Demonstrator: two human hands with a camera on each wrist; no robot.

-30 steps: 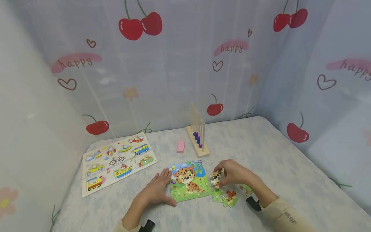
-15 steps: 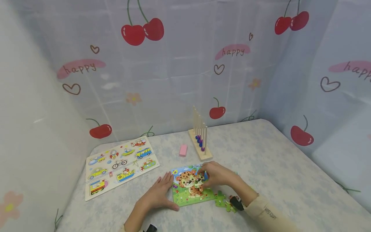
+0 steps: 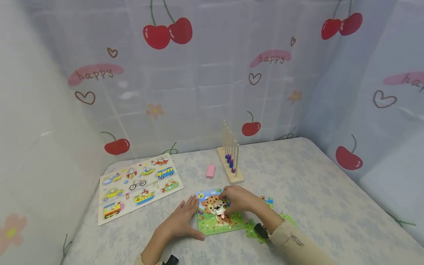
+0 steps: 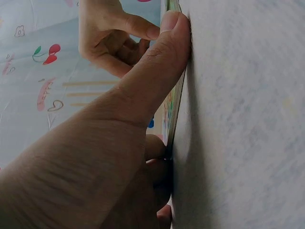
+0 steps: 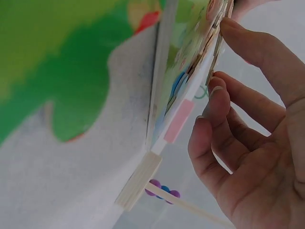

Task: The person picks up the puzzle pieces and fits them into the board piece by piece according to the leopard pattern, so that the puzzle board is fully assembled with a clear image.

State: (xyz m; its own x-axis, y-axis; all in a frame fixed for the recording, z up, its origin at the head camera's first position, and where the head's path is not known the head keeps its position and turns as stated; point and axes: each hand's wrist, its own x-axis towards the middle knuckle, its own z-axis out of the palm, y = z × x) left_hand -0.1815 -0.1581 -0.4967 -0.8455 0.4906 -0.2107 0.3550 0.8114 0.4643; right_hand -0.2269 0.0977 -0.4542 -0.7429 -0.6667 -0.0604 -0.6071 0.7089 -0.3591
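A square leopard jigsaw board [image 3: 207, 228] lies on the table between my hands. My left hand [image 3: 180, 222] rests along its left side, fingers straight and thumb at the near corner; the left wrist view has that thumb beside the board edge [image 4: 177, 102]. Above the board's picture, my right hand [image 3: 240, 198] pinches a puzzle piece [image 3: 220, 210] between thumb and fingers. Seen edge-on in the right wrist view, the puzzle piece [image 5: 216, 55] is thin and tilted over the board. Loose green jigsaw pieces [image 3: 250, 229] lie right of the board, partly hidden under the right forearm.
More loose pieces [image 3: 289, 218] lie farther right. Behind the board are a pink block [image 3: 210, 171] and a wooden peg stand [image 3: 236, 179] with upright rods and purple and blue beads. A vehicle peg puzzle [image 3: 139, 187] lies at the left. Printed curtains enclose the table.
My right hand has carried the puzzle piece left from beside the board to over the leopard picture, and turned it slightly. My left hand stays at the board's edge. The head view has shifted slightly.
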